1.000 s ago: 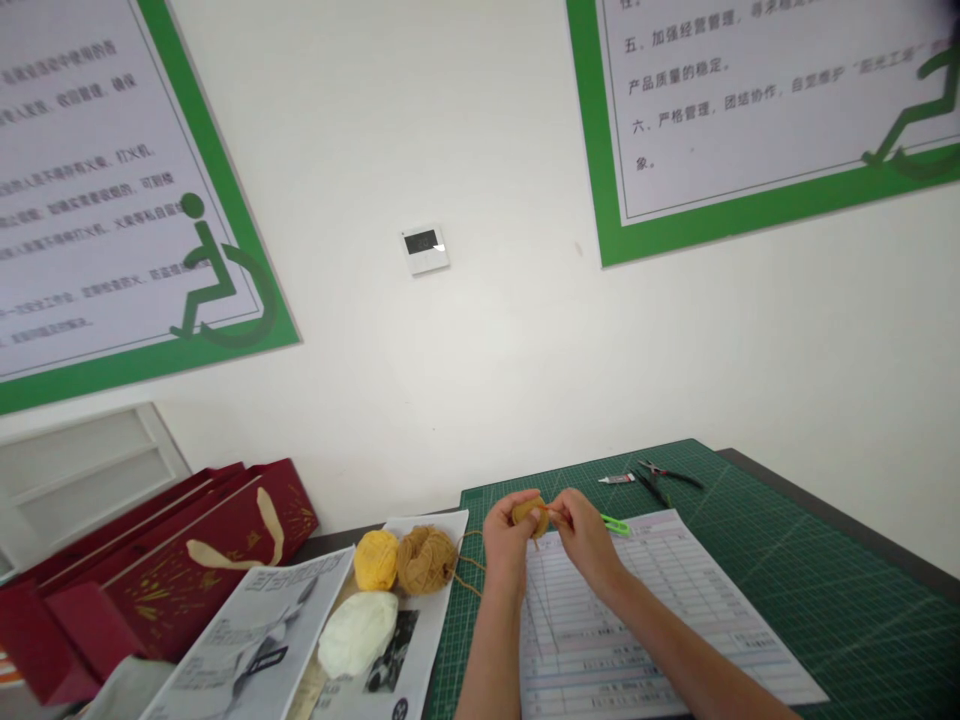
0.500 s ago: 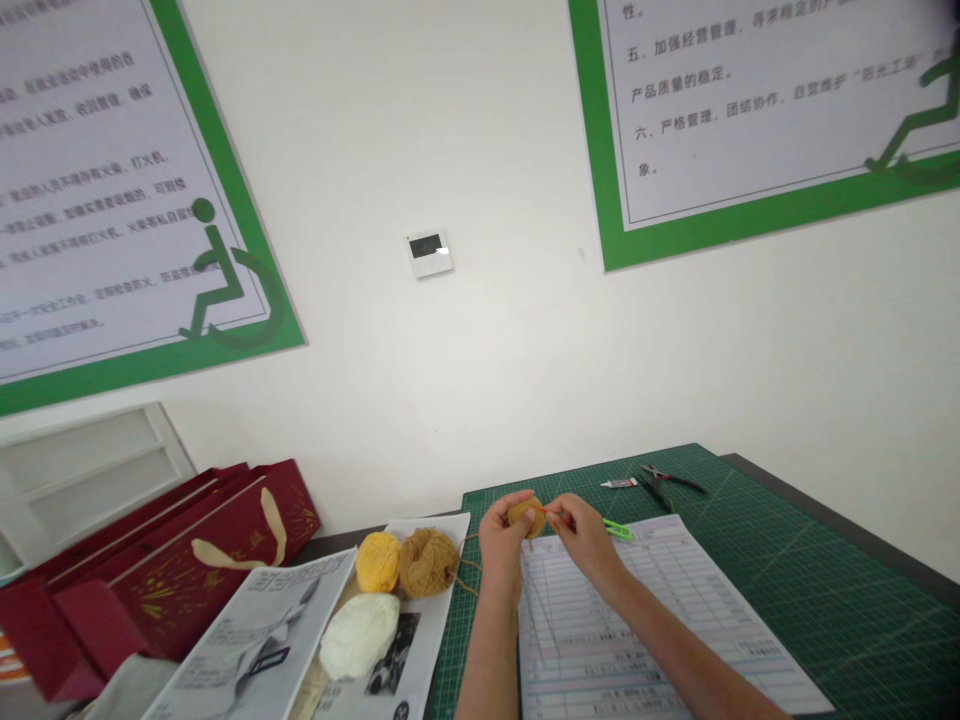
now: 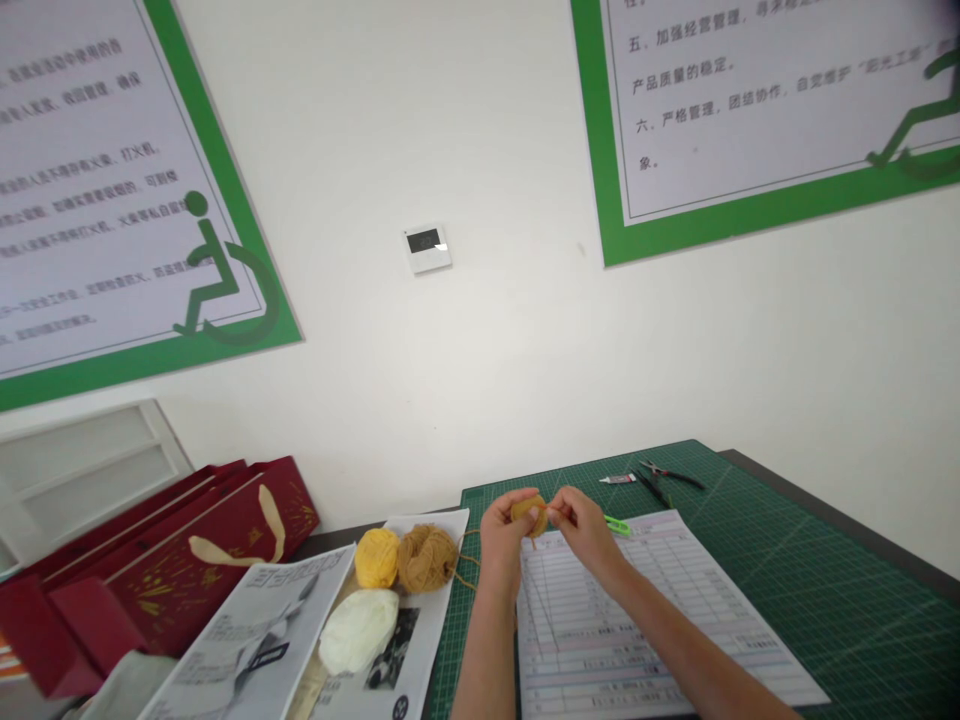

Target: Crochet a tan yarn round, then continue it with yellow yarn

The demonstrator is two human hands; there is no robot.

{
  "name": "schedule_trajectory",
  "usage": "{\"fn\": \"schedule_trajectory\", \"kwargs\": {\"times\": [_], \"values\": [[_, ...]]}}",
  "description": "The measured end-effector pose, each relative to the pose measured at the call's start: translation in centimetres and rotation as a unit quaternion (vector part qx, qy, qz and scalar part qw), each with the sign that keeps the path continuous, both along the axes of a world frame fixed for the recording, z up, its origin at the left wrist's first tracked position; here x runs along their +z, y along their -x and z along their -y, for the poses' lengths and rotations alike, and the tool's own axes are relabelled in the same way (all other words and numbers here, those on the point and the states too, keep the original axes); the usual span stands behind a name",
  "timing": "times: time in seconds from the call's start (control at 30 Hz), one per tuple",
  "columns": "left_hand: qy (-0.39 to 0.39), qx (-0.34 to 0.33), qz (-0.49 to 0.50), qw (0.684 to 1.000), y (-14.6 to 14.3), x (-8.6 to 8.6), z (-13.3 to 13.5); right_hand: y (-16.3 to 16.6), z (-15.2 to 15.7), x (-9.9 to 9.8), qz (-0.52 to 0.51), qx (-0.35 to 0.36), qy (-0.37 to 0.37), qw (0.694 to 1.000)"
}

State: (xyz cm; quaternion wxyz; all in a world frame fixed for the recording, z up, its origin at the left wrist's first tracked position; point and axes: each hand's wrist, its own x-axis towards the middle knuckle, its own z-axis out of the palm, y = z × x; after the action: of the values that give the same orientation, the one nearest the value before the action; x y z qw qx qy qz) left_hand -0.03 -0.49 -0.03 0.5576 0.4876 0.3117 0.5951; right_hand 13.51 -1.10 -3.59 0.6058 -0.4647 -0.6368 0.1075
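Note:
My left hand [image 3: 501, 530] is closed around a small tan crocheted piece [image 3: 530, 514], its thumb pressing on the front. My right hand [image 3: 583, 530] pinches something thin and orange [image 3: 548, 507] against the right edge of that piece; its kind is too small to tell. Tan yarn [image 3: 466, 572] trails from behind my left wrist to a tan yarn ball [image 3: 427, 558]. Beside it sit a yellow yarn ball [image 3: 377, 558] and a white yarn ball [image 3: 359, 631]. Just past my right hand, a bright green plastic item [image 3: 618, 526] shows in part.
A green cutting mat [image 3: 757, 560] covers the table, with a printed form [image 3: 660, 620] under my forearms. Pliers [image 3: 679, 478] and a small white tube [image 3: 617, 479] lie at the back. Printed sheets [image 3: 255, 640] and dark red gift bags [image 3: 187, 560] stand left.
Both hands stay together at the tan piece, with only a slight shift of the fingers. The whole view has moved a little.

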Motion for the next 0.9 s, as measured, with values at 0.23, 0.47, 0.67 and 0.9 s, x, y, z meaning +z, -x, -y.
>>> {"fn": "schedule_trajectory", "kwargs": {"times": [0.23,0.47,0.67,0.9], "values": [[0.021,-0.039,0.023,0.999,0.26,0.47,0.19,-0.49,0.13,0.40,0.015,0.009,0.007,1.000],[0.030,-0.047,0.034,0.998,0.30,0.23,-0.06,-0.58,0.22,0.46,0.020,0.009,0.008,1.000],[0.044,-0.063,0.050,0.996,0.39,0.41,0.04,-0.78,-0.01,0.34,0.022,0.012,0.004,1.000],[0.046,-0.068,0.048,0.995,0.42,0.48,0.08,-0.87,-0.32,-0.08,0.003,0.035,-0.004,0.999]]}}
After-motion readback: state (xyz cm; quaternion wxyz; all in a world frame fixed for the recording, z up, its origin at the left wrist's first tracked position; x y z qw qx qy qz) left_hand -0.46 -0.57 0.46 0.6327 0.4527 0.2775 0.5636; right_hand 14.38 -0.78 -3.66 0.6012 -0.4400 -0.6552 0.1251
